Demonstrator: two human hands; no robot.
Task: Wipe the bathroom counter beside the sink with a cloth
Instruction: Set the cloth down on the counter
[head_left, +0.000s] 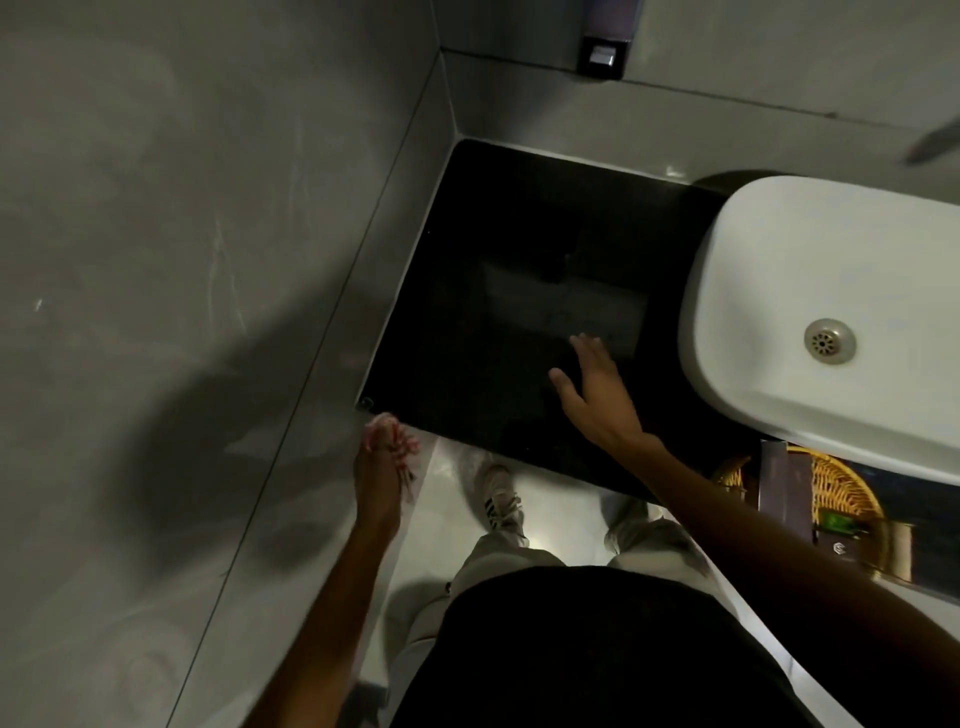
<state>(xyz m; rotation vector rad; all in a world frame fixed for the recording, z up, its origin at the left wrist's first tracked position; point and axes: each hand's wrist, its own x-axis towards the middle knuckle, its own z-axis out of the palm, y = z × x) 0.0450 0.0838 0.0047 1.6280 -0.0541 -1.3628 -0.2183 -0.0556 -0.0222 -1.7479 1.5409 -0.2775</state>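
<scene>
A glossy black counter (498, 270) fills the corner left of a white basin sink (810, 291). My right hand (597, 389) lies over the counter's near right part, fingers spread and empty; whether the palm touches the surface I cannot tell. My left hand (376, 478) hangs just off the counter's near left corner, beside the grey wall, closed around a bunched red-and-white striped cloth (389, 434). The cloth pokes out above the fist and is clear of the counter.
Grey tiled walls (182, 260) close in on the left and behind. A dark dispenser (602, 57) is mounted on the back wall. A wicker basket (836, 488) with small items sits under the sink. My feet stand on the pale floor (556, 514) below the counter edge.
</scene>
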